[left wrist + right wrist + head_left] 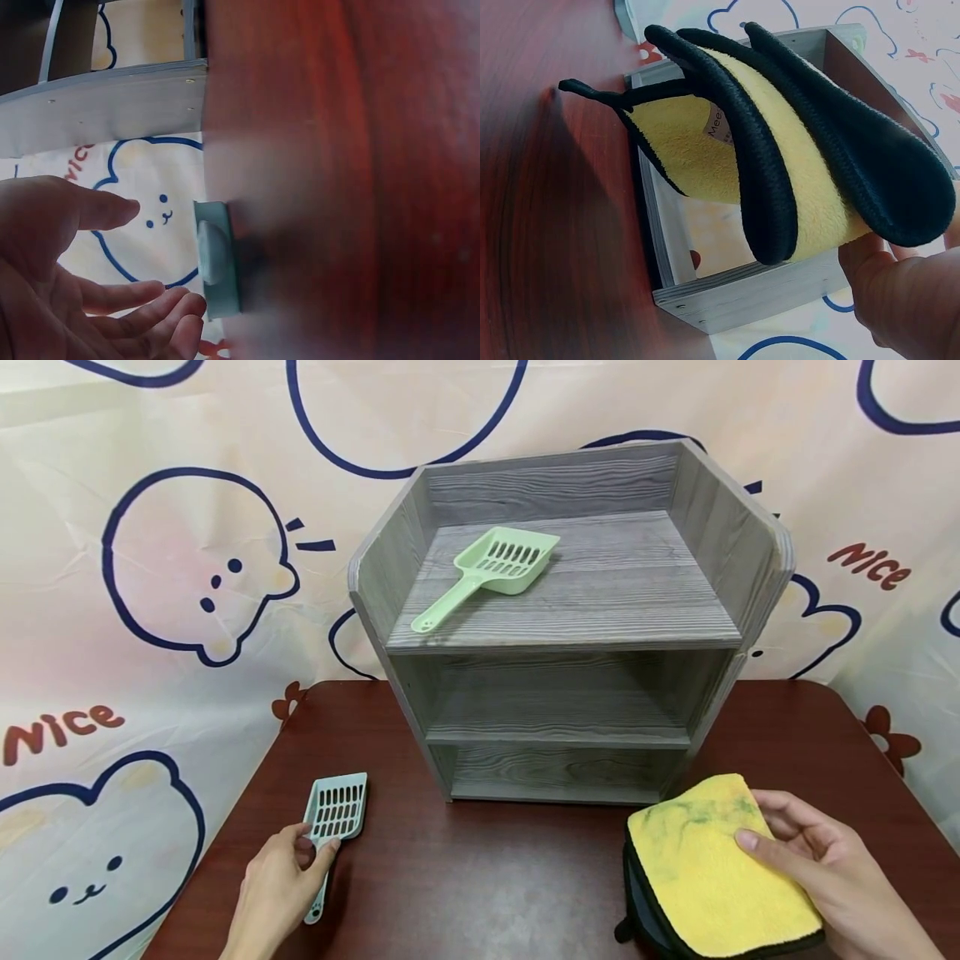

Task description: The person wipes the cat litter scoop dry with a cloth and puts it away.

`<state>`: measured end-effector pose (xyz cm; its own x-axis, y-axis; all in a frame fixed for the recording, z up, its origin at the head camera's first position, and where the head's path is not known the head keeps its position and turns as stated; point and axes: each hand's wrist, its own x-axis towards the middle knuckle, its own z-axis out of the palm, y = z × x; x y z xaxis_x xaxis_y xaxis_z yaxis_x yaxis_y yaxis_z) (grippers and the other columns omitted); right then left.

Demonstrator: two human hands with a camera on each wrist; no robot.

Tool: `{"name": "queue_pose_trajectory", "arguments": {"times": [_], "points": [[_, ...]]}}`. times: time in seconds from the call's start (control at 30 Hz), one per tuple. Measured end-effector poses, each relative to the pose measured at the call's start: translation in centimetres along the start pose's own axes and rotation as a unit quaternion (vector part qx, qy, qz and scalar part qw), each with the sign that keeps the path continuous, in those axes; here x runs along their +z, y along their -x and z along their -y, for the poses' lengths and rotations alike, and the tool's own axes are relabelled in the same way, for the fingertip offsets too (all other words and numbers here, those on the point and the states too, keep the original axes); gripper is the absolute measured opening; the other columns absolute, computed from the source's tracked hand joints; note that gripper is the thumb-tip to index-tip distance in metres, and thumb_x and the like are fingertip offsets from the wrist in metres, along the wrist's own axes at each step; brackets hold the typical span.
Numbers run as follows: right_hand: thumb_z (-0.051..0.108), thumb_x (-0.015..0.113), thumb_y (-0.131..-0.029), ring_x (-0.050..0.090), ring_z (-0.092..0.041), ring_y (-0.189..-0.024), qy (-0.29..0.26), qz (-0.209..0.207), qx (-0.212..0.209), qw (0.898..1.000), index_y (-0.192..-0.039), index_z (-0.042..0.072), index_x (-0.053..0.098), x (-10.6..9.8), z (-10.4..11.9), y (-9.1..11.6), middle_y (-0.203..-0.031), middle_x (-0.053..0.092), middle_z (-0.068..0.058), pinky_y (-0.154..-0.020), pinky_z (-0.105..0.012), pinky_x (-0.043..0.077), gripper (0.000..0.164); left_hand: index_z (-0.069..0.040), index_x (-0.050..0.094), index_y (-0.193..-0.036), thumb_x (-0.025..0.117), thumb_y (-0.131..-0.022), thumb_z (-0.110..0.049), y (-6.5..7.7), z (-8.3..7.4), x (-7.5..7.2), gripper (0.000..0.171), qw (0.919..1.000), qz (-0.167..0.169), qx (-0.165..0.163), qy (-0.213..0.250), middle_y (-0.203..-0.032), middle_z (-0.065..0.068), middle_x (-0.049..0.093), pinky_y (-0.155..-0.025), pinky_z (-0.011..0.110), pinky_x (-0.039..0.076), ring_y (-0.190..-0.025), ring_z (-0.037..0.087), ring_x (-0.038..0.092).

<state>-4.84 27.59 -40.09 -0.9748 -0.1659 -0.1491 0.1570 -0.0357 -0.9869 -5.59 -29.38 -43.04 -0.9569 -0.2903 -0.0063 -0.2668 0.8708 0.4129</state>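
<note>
A pale blue litter scoop (337,806) lies on the table at the front left, its slotted head pointing away from me. Over its handle hovers my left hand (277,885), thumb and fingers spread to either side. In the left wrist view a gap shows between the thumb and fingers, and the scoop (221,281) rests on the tabletop beyond the fingertips. My right hand (832,868) grips a folded cleaning cloth (720,868) by its right edge, yellow on one side and dark on the other. Greenish stains mark its upper part. The right wrist view shows the cloth's folds (814,176) and dark trim.
A grey wood-grain shelf unit (562,647) stands at the back middle of the dark red table (480,877). On its top board lies a light green litter scoop (510,560), handle toward the front left. A printed curtain (195,710) hangs behind.
</note>
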Motion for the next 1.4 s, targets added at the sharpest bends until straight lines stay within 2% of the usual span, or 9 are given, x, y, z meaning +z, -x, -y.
{"name": "queue_pose_trajectory", "arguments": {"times": [0.27,0.4,0.53,0.63,0.77,0.93,1.13,1.4], "points": [[0.005,0.053,-0.102,0.072,-0.038,-0.091,0.003,0.004,-0.009,1.0,-0.138,0.017,0.05,0.1,0.0,-0.1,-0.121,0.067,0.0,-0.067,-0.057,0.055,0.038,0.009,0.052,-0.13,0.068,-0.089,-0.049,-0.2,0.8,0.5,0.073,0.9989,0.031,-0.036,-0.004,-0.109,0.02,0.064,-0.078,0.052,0.05,-0.093,0.03,0.067],[0.004,0.052,-0.102,0.072,-0.038,-0.091,0.001,0.006,-0.014,1.0,-0.138,0.017,0.05,0.1,0.0,-0.1,-0.122,0.067,0.0,-0.067,-0.057,0.055,0.038,0.008,0.052,-0.128,0.071,-0.087,-0.049,-0.1,1.3,0.5,0.073,0.9985,0.039,-0.039,-0.007,-0.107,0.019,0.064,-0.078,0.051,0.049,-0.092,0.029,0.066],[0.004,0.052,-0.103,0.072,-0.037,-0.091,-0.002,0.008,-0.015,1.0,-0.139,0.017,0.05,0.1,0.0,-0.1,-0.123,0.067,0.001,-0.067,-0.057,0.055,0.038,0.007,0.054,-0.124,0.074,-0.084,-0.049,0.1,1.8,0.6,0.072,0.9977,0.052,-0.038,-0.018,-0.1,0.016,0.064,-0.076,0.05,0.05,-0.087,0.026,0.064],[0.005,0.052,-0.103,0.072,-0.037,-0.091,-0.005,0.006,-0.011,1.0,-0.138,0.018,0.05,0.0,0.0,0.0,-0.122,0.067,0.002,-0.067,-0.057,0.055,0.038,0.007,0.056,-0.122,0.076,-0.081,-0.052,0.0,2.2,0.7,0.075,0.9959,0.075,-0.041,-0.029,-0.092,0.013,0.062,-0.071,0.049,0.049,-0.081,0.024,0.06],[0.006,0.052,-0.103,0.072,-0.038,-0.09,-0.005,0.001,-0.005,1.0,-0.138,0.019,0.05,-0.1,-0.1,0.1,-0.121,0.068,0.002,-0.067,-0.057,0.055,0.037,0.004,0.06,-0.12,0.08,-0.081,-0.043,0.0,2.4,0.8,0.065,0.9951,0.089,-0.027,-0.035,-0.085,0.004,0.064,-0.066,0.046,0.048,-0.077,0.02,0.06],[0.006,0.053,-0.102,0.072,-0.038,-0.09,-0.004,-0.002,-0.001,1.0,-0.137,0.019,0.051,-0.1,-0.1,0.2,-0.12,0.068,0.002,-0.067,-0.057,0.055,0.037,-0.002,0.063,-0.118,0.079,-0.083,-0.024,0.5,2.5,0.8,0.045,0.9964,0.079,-0.008,-0.029,-0.081,-0.003,0.064,-0.06,0.036,0.042,-0.07,0.014,0.056],[0.005,0.052,-0.102,0.072,-0.038,-0.09,-0.01,-0.002,-0.005,1.0,-0.137,0.02,0.051,-0.2,-0.1,0.3,-0.121,0.068,0.002,-0.067,-0.058,0.054,0.038,-0.003,0.064,-0.117,0.076,-0.084,-0.02,0.7,2.5,0.6,0.038,0.9971,0.073,0.003,-0.022,-0.085,-0.002,0.064,-0.062,0.033,0.041,-0.073,0.013,0.055],[0.007,0.053,-0.102,0.071,-0.039,-0.091,-0.005,-0.002,0.004,1.0,-0.14,0.018,0.049,-0.1,0.0,0.4,-0.121,0.068,0.004,-0.068,-0.06,0.053,0.039,-0.002,0.064,-0.118,0.07,-0.086,-0.013,0.8,2.6,0.1,0.034,0.9973,0.069,0.023,-0.007,-0.095,0.005,0.066,-0.071,0.036,0.046,-0.082,0.017,0.058]]}}
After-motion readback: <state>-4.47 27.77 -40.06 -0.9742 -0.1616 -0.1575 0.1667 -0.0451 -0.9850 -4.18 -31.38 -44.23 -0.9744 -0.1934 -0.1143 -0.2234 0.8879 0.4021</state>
